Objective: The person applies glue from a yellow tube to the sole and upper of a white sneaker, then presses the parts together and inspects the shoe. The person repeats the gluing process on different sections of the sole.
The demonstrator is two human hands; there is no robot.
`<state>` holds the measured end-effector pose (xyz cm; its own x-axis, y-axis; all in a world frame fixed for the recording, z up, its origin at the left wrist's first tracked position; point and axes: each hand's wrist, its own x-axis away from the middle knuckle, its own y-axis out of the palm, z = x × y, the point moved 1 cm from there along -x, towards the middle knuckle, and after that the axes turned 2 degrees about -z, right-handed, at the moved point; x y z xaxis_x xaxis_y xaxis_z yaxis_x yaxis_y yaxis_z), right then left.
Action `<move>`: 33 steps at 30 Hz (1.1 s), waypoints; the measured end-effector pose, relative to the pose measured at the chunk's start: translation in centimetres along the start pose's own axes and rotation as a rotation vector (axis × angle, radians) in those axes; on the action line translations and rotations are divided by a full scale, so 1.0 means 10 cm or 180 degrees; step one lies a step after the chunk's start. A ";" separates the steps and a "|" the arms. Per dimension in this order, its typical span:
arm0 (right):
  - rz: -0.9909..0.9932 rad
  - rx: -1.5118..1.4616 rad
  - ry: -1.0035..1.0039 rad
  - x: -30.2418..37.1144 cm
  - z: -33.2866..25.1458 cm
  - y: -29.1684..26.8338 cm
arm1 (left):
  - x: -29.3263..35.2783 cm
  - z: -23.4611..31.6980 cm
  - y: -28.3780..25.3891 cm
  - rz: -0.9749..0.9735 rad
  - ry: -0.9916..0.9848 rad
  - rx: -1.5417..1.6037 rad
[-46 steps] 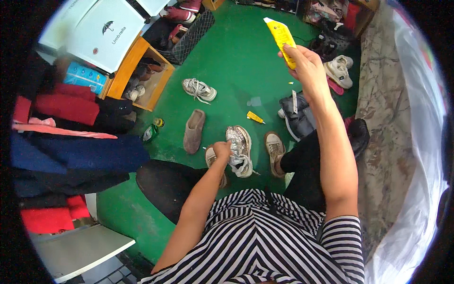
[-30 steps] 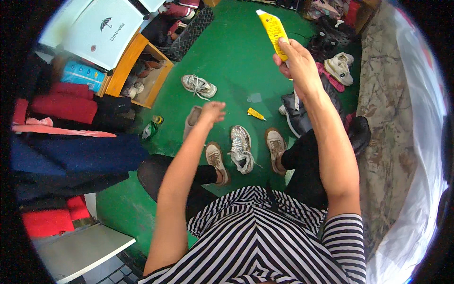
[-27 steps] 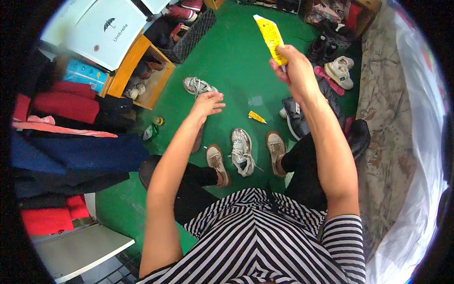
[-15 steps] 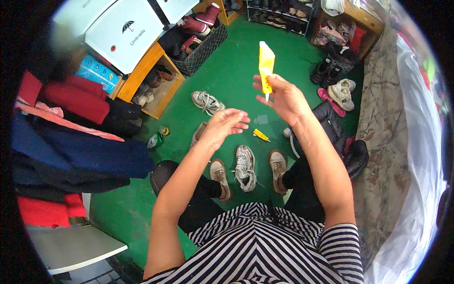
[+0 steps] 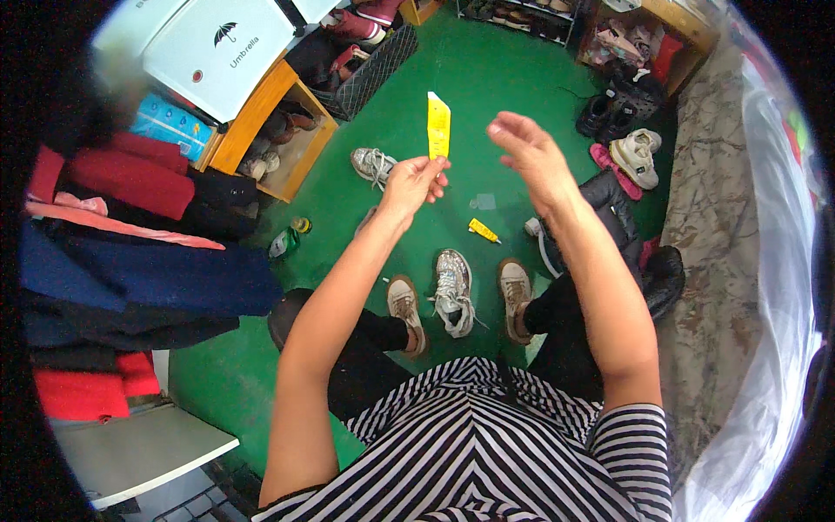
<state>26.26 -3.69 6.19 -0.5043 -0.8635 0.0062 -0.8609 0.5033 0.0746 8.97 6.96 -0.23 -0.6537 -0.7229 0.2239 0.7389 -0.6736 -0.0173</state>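
A flat yellow squeeze tube (image 5: 438, 126) stands up from my left hand (image 5: 416, 187), whose thumb and fingers pinch its lower end. My right hand (image 5: 535, 165) is raised to the right of it, empty, with the fingers apart. On the floor between my shoes lies a glittery silver sneaker (image 5: 452, 289) with loose laces. A second, smaller yellow tube (image 5: 484, 230) lies on the floor below my hands, near a small clear plastic piece (image 5: 484, 202). Beyond my left hand is another silver sneaker (image 5: 371, 165); a further shoe is mostly hidden by my left forearm.
A green bottle (image 5: 280, 244) lies on the green floor at the left. A wooden shelf (image 5: 304, 165) and a dark crate (image 5: 378, 74) hold shoes. A black jacket (image 5: 600, 204) lies at right, with white shoes (image 5: 637, 157) beyond it, beside a patterned bed edge (image 5: 709, 217).
The yellow tube has passed from my right hand to my left, moving leftward. My right hand has let go and its fingers are apart.
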 end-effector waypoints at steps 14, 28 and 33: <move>-0.0257 0.1957 -0.1042 0.06 -0.21 0.01 | -0.74 -3.83 -0.28 0.0480 -0.1299 -0.1672; -0.0394 0.2286 -0.0983 -0.05 -0.29 -0.08 | -1.86 -2.90 -1.04 0.2097 0.0090 -0.2642; -0.0552 0.2152 -0.0977 -0.06 -0.27 -0.09 | -2.27 -3.29 -1.69 0.1544 -0.0595 -0.2966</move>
<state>27.54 -3.73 8.81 -0.2692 -0.9340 -0.2349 -0.7335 0.3569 -0.5785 5.97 29.64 -37.04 -0.2293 -0.9636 0.1377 0.4453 -0.2297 -0.8654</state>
